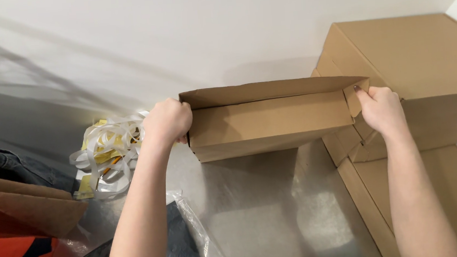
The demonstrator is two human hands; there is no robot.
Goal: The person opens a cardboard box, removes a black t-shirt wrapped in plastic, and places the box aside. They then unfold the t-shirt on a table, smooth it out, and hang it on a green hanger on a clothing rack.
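Cardboard box [271, 121], plain brown, long and shallow, open side toward the camera. Long axis runs left to right, square between both hands, held just above the grey floor [257, 218]. Left hand [167, 122] curled tight round its left end; right hand [382, 110] gripping the right end flap, thumb on top. Neither hand nearer. More flat brown cartons [413, 59] stacked close behind on the right. Tangle of white and yellow strips [108, 151] lies left; clear-bagged dark clothing [178, 246] near the left forearm.
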